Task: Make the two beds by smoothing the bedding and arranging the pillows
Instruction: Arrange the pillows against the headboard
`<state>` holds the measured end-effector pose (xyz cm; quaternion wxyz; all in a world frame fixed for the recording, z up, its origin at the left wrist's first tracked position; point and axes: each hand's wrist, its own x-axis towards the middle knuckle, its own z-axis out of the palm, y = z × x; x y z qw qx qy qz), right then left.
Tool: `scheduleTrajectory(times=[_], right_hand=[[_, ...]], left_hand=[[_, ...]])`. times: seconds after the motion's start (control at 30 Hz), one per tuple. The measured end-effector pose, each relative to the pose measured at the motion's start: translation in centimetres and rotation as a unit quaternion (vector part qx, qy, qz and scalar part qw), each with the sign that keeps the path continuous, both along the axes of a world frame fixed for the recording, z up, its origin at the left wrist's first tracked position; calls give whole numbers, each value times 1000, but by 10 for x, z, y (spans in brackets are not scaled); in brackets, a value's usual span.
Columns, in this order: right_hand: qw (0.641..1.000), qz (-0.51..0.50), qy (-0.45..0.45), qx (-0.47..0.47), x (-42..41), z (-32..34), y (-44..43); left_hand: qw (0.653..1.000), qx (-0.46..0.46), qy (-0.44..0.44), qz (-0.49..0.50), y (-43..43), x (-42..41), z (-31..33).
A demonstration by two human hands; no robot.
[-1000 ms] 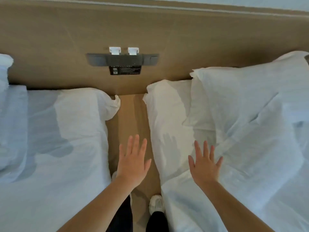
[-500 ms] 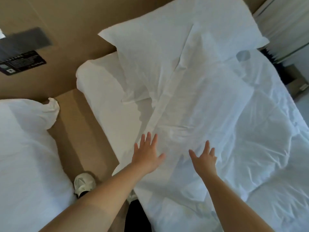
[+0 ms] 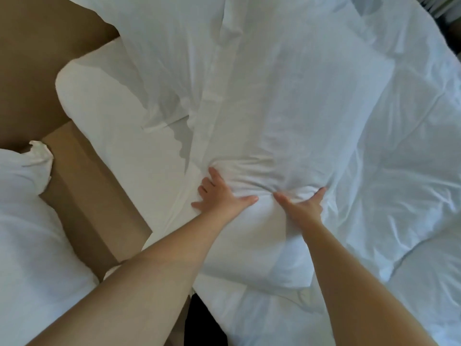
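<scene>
Two hands, my left hand (image 3: 219, 194) and right hand (image 3: 303, 207), clutch side by side the near end of the pillow (image 3: 287, 108), whose long axis runs toward one o'clock across the bed (image 3: 112, 103).

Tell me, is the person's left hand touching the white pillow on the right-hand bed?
Touching. The head view shows the left hand pressed onto the pillow, its fingers curled into the fabric, which puckers around them.

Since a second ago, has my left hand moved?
Yes. The left hand was over the brown floor gap between the beds; now it lies right of it, gripping the right bed's bunched bedding.
</scene>
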<state>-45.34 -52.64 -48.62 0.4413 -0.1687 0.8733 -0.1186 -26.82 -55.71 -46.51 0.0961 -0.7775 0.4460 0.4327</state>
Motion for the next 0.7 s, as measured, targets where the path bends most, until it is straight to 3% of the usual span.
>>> scheduleTrajectory(times=[0.13,0.37,0.53,0.7], right_hand=[[994,-77,-25,-68,-4,-10,5],[982,-81,-34,-166,7,36,20],[967,-154,-58,-192,48,121,58],[961,-156,-90,-210,106,242,102]], left_hand=[[997,-79,-5,14,3,-1,-11],[969,-188,143,76,11,11,37],[945,-228,210,108,32,53,97],[924,-237,250,168,66,107,206]])
